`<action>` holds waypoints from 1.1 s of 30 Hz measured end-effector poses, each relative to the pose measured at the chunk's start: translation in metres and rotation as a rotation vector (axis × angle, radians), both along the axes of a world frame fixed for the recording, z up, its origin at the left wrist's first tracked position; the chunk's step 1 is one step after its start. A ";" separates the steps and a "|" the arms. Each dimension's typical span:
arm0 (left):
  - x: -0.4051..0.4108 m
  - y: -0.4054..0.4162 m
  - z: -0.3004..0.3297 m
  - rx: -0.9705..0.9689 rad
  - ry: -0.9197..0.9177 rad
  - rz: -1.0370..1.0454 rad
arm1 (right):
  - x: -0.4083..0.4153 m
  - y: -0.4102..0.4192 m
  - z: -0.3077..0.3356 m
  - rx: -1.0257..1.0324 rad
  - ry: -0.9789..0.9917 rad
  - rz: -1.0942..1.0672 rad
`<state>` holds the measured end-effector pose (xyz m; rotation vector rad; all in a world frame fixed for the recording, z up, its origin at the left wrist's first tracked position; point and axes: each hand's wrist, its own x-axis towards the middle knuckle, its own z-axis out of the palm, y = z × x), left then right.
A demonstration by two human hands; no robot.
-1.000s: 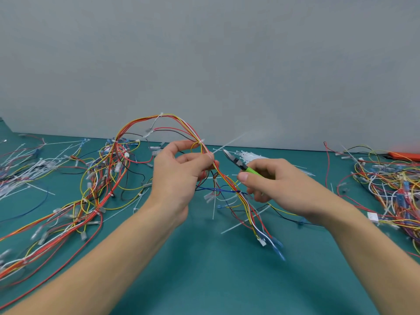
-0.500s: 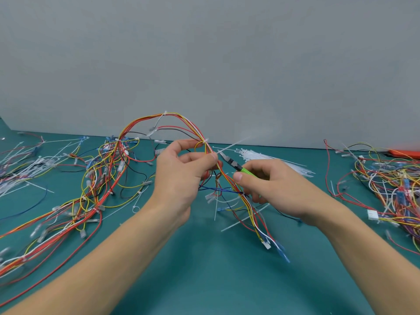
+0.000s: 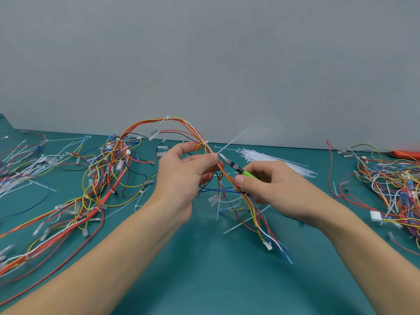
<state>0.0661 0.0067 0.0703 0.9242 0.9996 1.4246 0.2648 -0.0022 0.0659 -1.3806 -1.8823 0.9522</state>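
A bundle of red, yellow, white and orange wires [image 3: 159,122] arches up off the green table [image 3: 204,269]. My left hand [image 3: 181,178] pinches the bundle between thumb and fingers near a white cable tie [image 3: 231,142], whose tail sticks up to the right. My right hand [image 3: 272,189] grips small cutters with green handles [image 3: 238,168]. Their jaws point up-left and sit right at the base of the tie's tail, beside my left fingertips. The wire ends with white and blue connectors [image 3: 272,244] hang down to the table below my right hand.
A pile of loose white cable ties [image 3: 272,161] lies behind my right hand. More tangled wire harnesses spread over the table at the left [image 3: 68,201] and at the far right [image 3: 391,189]. An orange tool [image 3: 409,153] lies at the right edge. A grey wall stands behind.
My right hand has brought the cutters left and up, from a short way off to the tie's tail at my left fingertips. My left hand keeps its pinch on the bundle.
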 end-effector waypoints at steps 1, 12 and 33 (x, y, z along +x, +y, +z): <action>0.000 0.000 0.000 -0.003 -0.001 -0.001 | 0.000 0.000 0.000 0.011 -0.009 -0.003; 0.000 0.001 -0.002 -0.024 -0.007 -0.010 | -0.003 -0.001 -0.003 0.051 -0.024 0.000; 0.001 0.001 -0.005 -0.024 0.014 -0.033 | -0.003 0.001 -0.006 -0.081 0.103 0.005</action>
